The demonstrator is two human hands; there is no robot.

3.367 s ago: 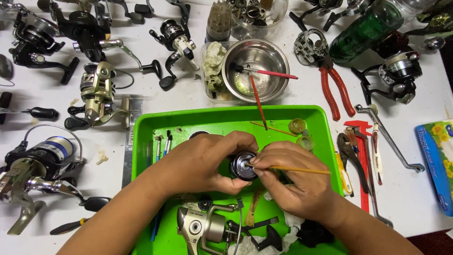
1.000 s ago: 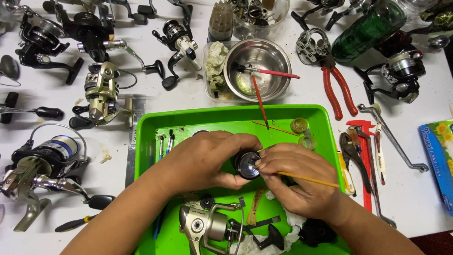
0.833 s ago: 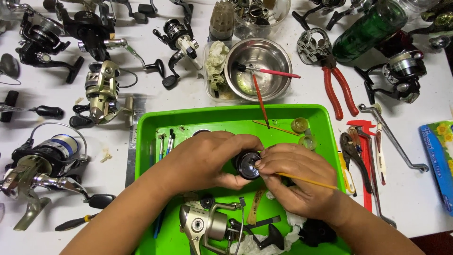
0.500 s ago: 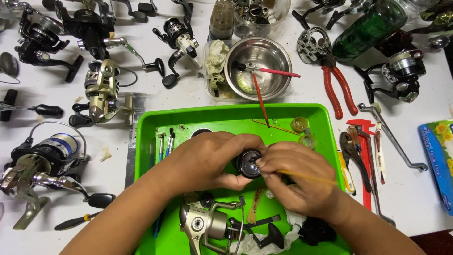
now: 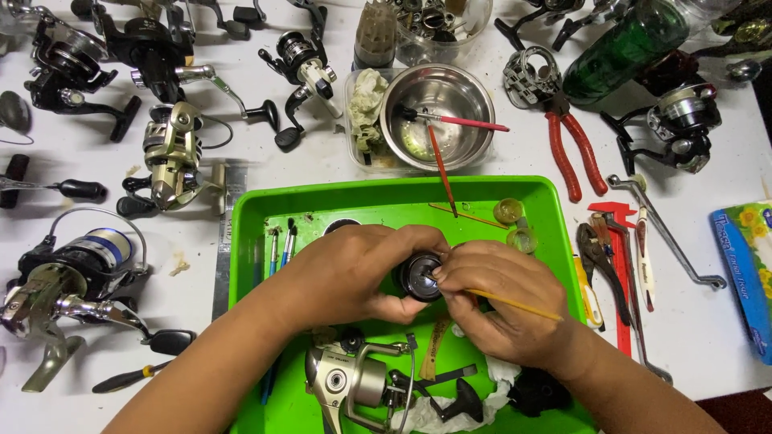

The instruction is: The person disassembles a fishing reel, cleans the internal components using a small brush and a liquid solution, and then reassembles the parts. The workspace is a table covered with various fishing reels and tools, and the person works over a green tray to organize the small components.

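Much of the small black round part (image 5: 420, 276) is hidden: the left hand (image 5: 354, 269) wraps around its left side and the right hand (image 5: 503, 309) covers its right edge, so only its dark circular face shows between them. What kind of piece it is beyond that is hard to make out. It sits over the middle of the green tray (image 5: 265, 209), held just above the tray floor, its round face turned up toward the camera, so its axis runs roughly toward the viewer.

The left hand's fingers curl closed around the part, thumb below and the others above. The right hand's fingers are pressed together, pinching a thin yellow stick (image 5: 515, 304) whose tip meets the part's face; the stick's long axis runs from there out to the right and slightly down.

A silver spinning reel (image 5: 354, 382) lies in the tray's near end, partly cut off by the lower frame edge, next to white tissue (image 5: 498, 378). On the bench beyond the tray stands a steel bowl (image 5: 438, 116) with a red-handled brush (image 5: 462, 122) across it. Red-handled pliers (image 5: 567, 137) lie to the right.
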